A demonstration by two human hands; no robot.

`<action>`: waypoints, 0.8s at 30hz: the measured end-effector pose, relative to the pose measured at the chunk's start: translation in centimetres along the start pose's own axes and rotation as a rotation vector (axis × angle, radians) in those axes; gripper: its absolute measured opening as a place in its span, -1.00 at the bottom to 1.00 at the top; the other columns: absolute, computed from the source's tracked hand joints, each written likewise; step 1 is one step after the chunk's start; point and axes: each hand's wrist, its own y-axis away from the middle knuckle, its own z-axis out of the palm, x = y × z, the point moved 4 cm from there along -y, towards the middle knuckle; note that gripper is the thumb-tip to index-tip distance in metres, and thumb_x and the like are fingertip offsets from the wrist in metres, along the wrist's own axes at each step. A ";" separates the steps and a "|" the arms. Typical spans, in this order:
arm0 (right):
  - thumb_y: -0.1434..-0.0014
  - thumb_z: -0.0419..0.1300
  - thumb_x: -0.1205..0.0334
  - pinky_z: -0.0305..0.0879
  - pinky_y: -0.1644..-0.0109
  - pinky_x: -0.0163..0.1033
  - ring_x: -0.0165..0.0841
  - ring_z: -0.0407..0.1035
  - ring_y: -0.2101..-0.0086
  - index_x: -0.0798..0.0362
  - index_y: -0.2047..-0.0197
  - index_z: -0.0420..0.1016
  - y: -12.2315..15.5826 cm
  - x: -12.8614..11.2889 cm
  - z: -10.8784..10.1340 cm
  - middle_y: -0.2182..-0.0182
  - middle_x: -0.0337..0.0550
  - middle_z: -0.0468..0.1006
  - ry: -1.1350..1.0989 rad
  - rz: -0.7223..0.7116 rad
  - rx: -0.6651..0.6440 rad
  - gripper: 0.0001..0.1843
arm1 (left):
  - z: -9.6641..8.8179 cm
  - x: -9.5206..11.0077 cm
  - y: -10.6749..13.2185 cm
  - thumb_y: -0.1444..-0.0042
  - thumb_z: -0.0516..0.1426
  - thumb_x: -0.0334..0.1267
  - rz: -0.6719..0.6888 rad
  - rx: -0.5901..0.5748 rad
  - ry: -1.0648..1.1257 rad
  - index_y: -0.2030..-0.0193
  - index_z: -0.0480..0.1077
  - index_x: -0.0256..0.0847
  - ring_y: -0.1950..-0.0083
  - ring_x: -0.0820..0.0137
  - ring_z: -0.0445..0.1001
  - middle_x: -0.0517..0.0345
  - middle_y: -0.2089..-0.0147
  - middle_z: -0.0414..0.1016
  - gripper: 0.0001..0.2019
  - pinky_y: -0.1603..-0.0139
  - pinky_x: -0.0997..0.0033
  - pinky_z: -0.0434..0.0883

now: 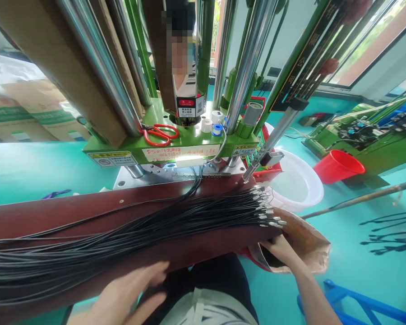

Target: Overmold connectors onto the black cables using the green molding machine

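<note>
A thick bundle of black cables (pixel 149 230) lies lengthwise along the brown board (pixel 189 253), its silvery metal connectors (pixel 265 207) gathered at the right end. My left hand (pixel 130 289) is in front of the board's near edge, fingers stretched out and apart, holding nothing. Below the connectors, my right hand (pixel 279 250) reaches over the mouth of a brown paper-lined container (pixel 313 241); its fingertips are mostly hidden, so any grip cannot be made out. Several cables run up into the green press machine (pixel 131 151) behind the board.
Red-handled scissors (pixel 160 134) and white and blue tape rolls (pixel 217 130) sit on the press. To the right stand a white basin (pixel 311 189), a red bucket (pixel 340 167) and a blue stool frame (pixel 358 300). Dark cables (pixel 392 234) hang at far right.
</note>
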 end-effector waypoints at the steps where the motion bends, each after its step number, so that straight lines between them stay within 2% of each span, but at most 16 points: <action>1: 0.00 0.10 0.08 0.26 0.01 -0.01 -0.08 0.37 0.12 0.19 0.12 0.45 0.0 -0.2 -0.1 0.15 0.11 0.51 0.053 0.004 0.003 -0.57 | -0.4 2.6 -2.2 -0.05 0.07 -0.02 0.133 0.039 -0.046 0.00 0.38 0.00 0.05 0.30 0.44 0.17 0.07 0.51 -0.63 0.00 0.39 0.34; 2: -0.01 0.08 0.09 0.26 0.00 -0.02 -0.07 0.35 0.09 0.20 0.11 0.44 0.1 -0.4 -0.3 0.12 0.12 0.49 0.106 0.007 0.000 -0.56 | -0.6 4.9 -4.6 -0.09 0.04 -0.05 0.236 0.095 -0.112 -0.03 0.36 -0.06 -0.05 0.25 0.36 0.12 -0.01 0.46 -0.62 -0.10 0.28 0.26; 4: -0.04 0.05 0.13 0.25 0.01 -0.04 -0.07 0.34 0.06 0.20 0.09 0.42 0.6 -0.8 -0.5 0.11 0.12 0.48 0.185 0.004 -0.025 -0.58 | -0.8 8.1 -9.3 -0.13 0.02 -0.14 0.314 0.168 -0.291 -0.06 0.32 -0.21 -0.11 0.16 0.26 0.00 -0.07 0.40 -0.62 -0.10 0.14 0.22; 6: -0.04 0.04 0.16 0.25 0.02 -0.06 -0.08 0.35 0.07 0.20 0.08 0.40 1.3 -1.1 -0.7 0.14 0.11 0.50 0.213 0.004 -0.062 -0.59 | -0.7 9.6 -13.3 -0.09 0.08 -0.15 0.309 0.186 -0.473 -0.07 0.30 -0.31 -0.08 0.07 0.24 -0.12 -0.07 0.37 -0.57 -0.01 0.08 0.24; 9: -0.03 0.06 0.20 0.28 0.06 -0.10 -0.12 0.38 0.11 0.18 -0.05 0.30 2.9 -1.3 -1.1 0.15 0.05 0.51 0.147 0.020 -0.073 -0.51 | -0.1 10.1 -16.8 -0.03 0.13 -0.09 0.343 0.051 -0.636 0.13 0.38 -0.36 0.06 0.07 0.31 -0.16 0.16 0.46 -0.62 0.12 0.14 0.27; 12: -0.03 0.08 0.20 0.29 0.05 -0.12 -0.16 0.39 0.11 0.08 -0.18 0.17 4.5 -1.7 -1.6 0.07 -0.01 0.48 0.029 0.015 -0.063 -0.40 | 0.3 9.9 -17.7 -0.11 0.05 -0.18 0.427 -0.111 -0.635 0.32 0.37 -0.31 0.19 0.19 0.38 -0.06 0.31 0.46 -0.79 0.19 0.25 0.27; 14: -0.01 0.11 0.22 0.27 0.02 -0.12 -0.16 0.37 0.07 0.01 -0.17 0.21 5.3 -2.4 -2.1 0.00 -0.05 0.44 -0.027 -0.006 -0.075 -0.40 | 0.3 9.7 -17.8 -0.16 -0.04 -0.29 0.436 -0.159 -0.577 0.33 0.33 -0.29 0.25 0.25 0.41 -0.03 0.30 0.45 -0.83 0.25 0.31 0.28; 17: 0.02 0.17 0.25 0.23 -0.03 -0.13 -0.14 0.33 0.03 -0.05 -0.12 0.31 6.2 -4.9 -2.8 -0.04 -0.09 0.41 -0.040 -0.060 -0.173 -0.43 | -0.5 9.1 -17.5 -0.18 -0.13 -0.30 0.351 -0.132 -0.411 0.25 0.26 -0.26 0.27 0.28 0.44 0.02 0.29 0.44 -0.81 0.29 0.34 0.30; 20: -0.06 0.14 0.24 0.28 0.06 -0.17 -0.21 0.41 0.17 -0.05 -0.04 0.41 6.4 -8.7 -2.4 0.15 -0.12 0.54 -0.097 -0.185 -0.389 -0.57 | -2.0 8.7 -16.6 -0.21 -0.17 -0.16 0.291 -0.043 -0.205 0.19 0.18 -0.21 0.27 0.29 0.46 0.09 0.31 0.43 -0.78 0.27 0.35 0.31; 22: -0.13 0.09 0.23 0.29 0.09 -0.18 -0.29 0.43 0.23 -0.05 -0.03 0.41 6.0 -11.6 -1.2 0.24 -0.14 0.57 -0.294 -0.295 -0.510 -0.63 | -2.9 8.8 -15.5 -0.21 -0.17 -0.09 0.294 -0.025 -0.117 0.17 0.15 -0.18 0.29 0.30 0.47 0.14 0.33 0.43 -0.76 0.29 0.37 0.31; 24: -0.11 0.15 0.22 0.25 0.02 -0.14 -0.32 0.40 0.15 -0.09 -0.13 0.28 4.6 -14.1 0.2 0.14 -0.12 0.53 -0.641 -0.343 -0.539 -0.51 | -3.1 9.2 -14.2 -0.20 -0.17 -0.08 0.315 -0.032 -0.074 0.17 0.14 -0.15 0.33 0.32 0.47 0.17 0.34 0.42 -0.77 0.31 0.39 0.31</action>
